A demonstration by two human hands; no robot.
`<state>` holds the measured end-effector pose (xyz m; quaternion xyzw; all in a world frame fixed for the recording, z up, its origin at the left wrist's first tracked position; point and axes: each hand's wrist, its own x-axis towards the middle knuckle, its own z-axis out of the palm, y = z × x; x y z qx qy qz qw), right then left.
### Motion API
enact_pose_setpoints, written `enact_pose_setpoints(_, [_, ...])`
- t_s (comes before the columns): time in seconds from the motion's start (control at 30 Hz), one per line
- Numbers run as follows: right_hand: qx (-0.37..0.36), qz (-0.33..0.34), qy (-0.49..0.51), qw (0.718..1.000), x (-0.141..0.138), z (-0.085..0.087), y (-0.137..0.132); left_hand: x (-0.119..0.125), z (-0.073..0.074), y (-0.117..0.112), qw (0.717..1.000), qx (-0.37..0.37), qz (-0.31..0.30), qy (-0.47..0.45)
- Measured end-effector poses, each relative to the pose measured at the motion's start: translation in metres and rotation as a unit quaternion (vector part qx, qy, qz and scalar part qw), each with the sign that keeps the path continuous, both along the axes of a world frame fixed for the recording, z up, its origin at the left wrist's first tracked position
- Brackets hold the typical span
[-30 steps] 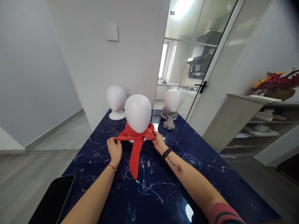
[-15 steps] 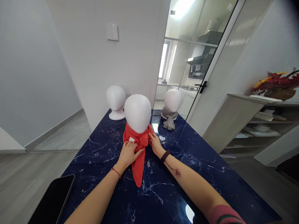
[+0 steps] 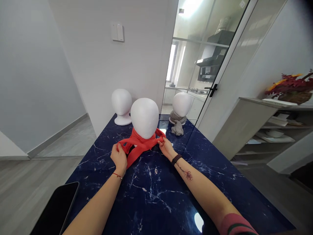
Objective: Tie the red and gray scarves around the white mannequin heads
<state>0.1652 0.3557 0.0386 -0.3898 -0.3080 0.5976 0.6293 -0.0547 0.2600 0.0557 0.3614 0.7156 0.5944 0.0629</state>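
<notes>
The red scarf point(image 3: 140, 148) is wrapped around the neck of the middle head point(image 3: 144, 117), inward from the table's point(image 3: 156, 209) far edge. The left hand point(image 3: 119, 158) pinches its cloth on the side toward the left edge; the right hand point(image 3: 168, 148) grips it on the opposite side. Another head point(image 3: 121, 101) stands at the far left corner, and a phone point(image 3: 55, 209) lies along the left edge.

3 mannequin heads point(image 3: 144, 117) | 2 scarves point(image 3: 141, 143) | 1 phone point(image 3: 53, 210) | 1 table point(image 3: 151, 213)
</notes>
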Motion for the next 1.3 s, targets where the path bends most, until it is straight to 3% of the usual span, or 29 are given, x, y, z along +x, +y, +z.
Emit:
enact_pose_setpoints(0.1, [-0.015,0.0,-0.015,1.0,0.01,0.002,0.005,-0.014,-0.007,0.008,0.998,-0.005,0.064,-0.023])
enact_pose_setpoints(0.2, [-0.006,-0.016,-0.047,0.999,0.016,0.002,0.007,-0.019,-0.01,0.01,0.998,0.007,0.058,0.0])
enact_pose_setpoints(0.33, [0.021,-0.088,-0.116,0.989,0.018,-0.002,0.005,-0.01,0.0,0.003,0.995,0.022,-0.003,0.102])
enact_pose_setpoints(0.43, [0.046,-0.176,-0.175,0.968,0.024,-0.002,0.002,0.0,0.005,0.0,0.97,0.034,-0.108,0.215])
enact_pose_setpoints(0.5, [0.083,-0.227,-0.23,0.943,0.029,0.0,0.0,0.004,0.004,0.0,0.948,0.029,-0.173,0.265])
enact_pose_setpoints(0.57, [0.152,-0.232,-0.323,0.905,0.03,0.001,-0.001,0.007,0.0,0.002,0.935,-0.002,-0.202,0.293])
enact_pose_setpoints(0.7, [0.256,-0.12,-0.496,0.821,0.022,-0.002,-0.008,0.008,-0.007,0.003,0.921,-0.062,-0.201,0.327])
enact_pose_setpoints(0.83, [0.32,-0.118,-0.547,0.765,0.006,0.0,-0.024,0.011,-0.003,0.0,0.885,-0.045,-0.223,0.407])
enact_pose_setpoints(0.97, [0.415,-0.041,-0.597,0.686,-0.007,0.009,-0.043,0.015,-0.002,0.001,0.859,-0.051,-0.256,0.441])
enact_pose_setpoints(1.1, [0.411,0.0,-0.663,0.626,-0.016,0.01,-0.053,0.016,-0.007,0.003,0.865,-0.057,-0.245,0.435])
enact_pose_setpoints(1.3, [0.372,-0.008,-0.715,0.592,-0.018,0.009,-0.054,0.017,-0.009,0.004,0.842,-0.04,-0.221,0.491])
